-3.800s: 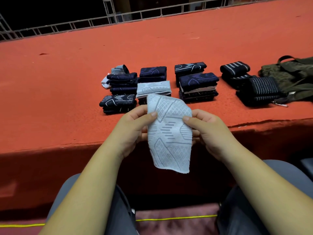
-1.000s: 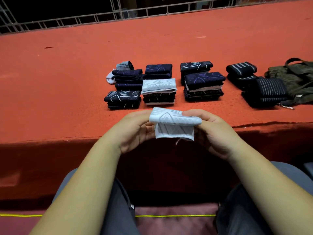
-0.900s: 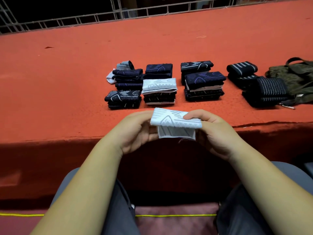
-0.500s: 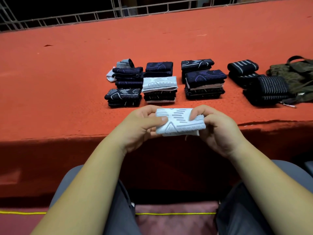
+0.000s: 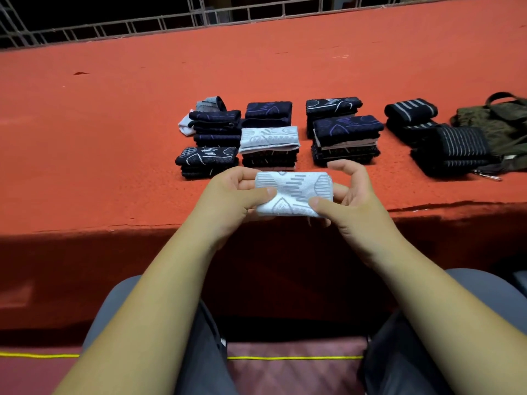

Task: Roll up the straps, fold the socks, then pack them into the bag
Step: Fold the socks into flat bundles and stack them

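**Folded white sock held in both hands at the table's edge**

The fingers (image 5: 265, 193) of the left hand (image 5: 228, 201) pinch the left end of a folded white sock (image 5: 293, 192), thumb on its patterned face and the rest curled behind. The right hand (image 5: 359, 206) grips the other end the same way, thumb pressed on the lower right corner, while its forefinger stands lifted above the sock's top edge. The sock is a compact flat packet, held in the air just over the near edge of the red table (image 5: 114, 138), not resting on it.

Just beyond it on the table stand several stacks of folded socks (image 5: 346, 138), mostly dark; the middle stack (image 5: 269, 146) has a white one on top. To the right lie dark rolled straps (image 5: 459, 146) with pale stripes, and beside them, at the frame's edge, an olive bag (image 5: 502, 121). A metal railing (image 5: 171, 21) runs along the table's far side.
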Demonstrator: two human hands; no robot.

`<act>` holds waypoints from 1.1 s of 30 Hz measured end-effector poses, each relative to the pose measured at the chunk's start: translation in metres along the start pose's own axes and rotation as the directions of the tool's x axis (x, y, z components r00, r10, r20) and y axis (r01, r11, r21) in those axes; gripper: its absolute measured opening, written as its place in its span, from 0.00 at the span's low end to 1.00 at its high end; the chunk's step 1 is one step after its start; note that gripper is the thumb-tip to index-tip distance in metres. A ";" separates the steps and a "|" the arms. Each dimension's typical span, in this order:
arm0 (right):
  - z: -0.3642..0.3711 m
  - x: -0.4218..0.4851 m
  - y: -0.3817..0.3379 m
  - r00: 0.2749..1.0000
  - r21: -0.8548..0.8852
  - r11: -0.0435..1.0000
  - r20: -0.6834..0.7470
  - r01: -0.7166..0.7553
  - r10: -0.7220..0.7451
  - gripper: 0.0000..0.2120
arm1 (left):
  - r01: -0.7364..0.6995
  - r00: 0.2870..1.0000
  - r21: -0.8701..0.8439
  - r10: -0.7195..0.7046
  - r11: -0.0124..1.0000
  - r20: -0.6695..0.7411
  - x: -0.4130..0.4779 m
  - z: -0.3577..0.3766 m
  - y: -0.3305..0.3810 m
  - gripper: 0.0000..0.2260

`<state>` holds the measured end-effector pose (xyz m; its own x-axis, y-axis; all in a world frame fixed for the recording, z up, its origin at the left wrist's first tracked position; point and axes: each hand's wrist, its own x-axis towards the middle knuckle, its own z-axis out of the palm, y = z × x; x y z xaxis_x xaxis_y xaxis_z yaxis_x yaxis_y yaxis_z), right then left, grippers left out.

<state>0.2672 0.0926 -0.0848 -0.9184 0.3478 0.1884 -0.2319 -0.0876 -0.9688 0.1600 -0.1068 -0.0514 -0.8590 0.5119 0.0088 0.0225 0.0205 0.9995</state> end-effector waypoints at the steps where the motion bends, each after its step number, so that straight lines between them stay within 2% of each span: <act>1: 0.001 0.000 0.001 0.999 -0.024 0.999 -0.016 0.030 -0.031 0.28 | 0.000 1.000 0.003 0.000 1.000 -0.015 0.000 0.001 -0.001 0.12; 5: 0.000 -0.001 0.002 0.992 -0.219 0.968 -0.012 0.122 -0.128 0.20 | 0.003 1.000 0.021 -0.003 1.000 -0.026 0.001 0.005 -0.003 0.11; 11: 0.008 -0.004 0.005 0.985 -0.347 0.925 -0.013 0.155 -0.170 0.08 | -0.058 0.992 -0.027 0.055 0.998 -0.114 0.007 0.003 -0.007 0.09; 13: 0.011 -0.003 0.006 0.985 -0.366 0.919 -0.029 0.146 -0.168 0.09 | -0.052 0.991 -0.039 0.046 0.998 -0.127 0.009 0.001 -0.006 0.09; 17: 0.015 -0.002 0.004 0.989 -0.328 0.934 -0.005 0.141 -0.151 0.17 | 0.018 0.992 -0.119 -0.033 0.993 -0.123 0.010 -0.008 -0.003 0.09; 20: 0.021 0.003 0.005 0.987 -0.263 0.952 0.026 0.158 -0.157 0.21 | 0.024 0.993 -0.135 -0.039 0.991 -0.109 0.014 -0.017 -0.002 0.17; 23: 0.029 0.008 0.008 0.983 -0.276 0.944 0.037 0.182 -0.179 0.23 | 0.028 0.996 -0.012 -0.029 1.000 -0.082 0.013 -0.027 -0.004 0.25; 26: 0.038 0.014 0.012 0.984 -0.280 0.943 0.048 0.178 -0.172 0.21 | -0.050 0.975 0.259 0.103 0.965 -0.199 0.014 -0.038 -0.007 0.20; 30: 0.058 0.029 0.013 0.986 -0.231 0.959 -0.013 0.162 -0.169 0.09 | -0.140 0.925 0.268 0.222 0.953 -0.308 0.019 -0.051 -0.009 0.16; 33: 0.073 0.047 0.018 0.970 -0.308 0.930 -0.076 0.199 -0.233 0.06 | -0.188 0.884 0.308 0.298 0.932 -0.360 0.019 -0.063 -0.007 0.09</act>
<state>0.1967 0.0389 -0.0817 -0.8120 0.4290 0.3957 -0.2999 0.2748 -0.9135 0.1114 -0.1508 -0.0563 -0.9370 0.1498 0.3156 0.3404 0.1877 0.9214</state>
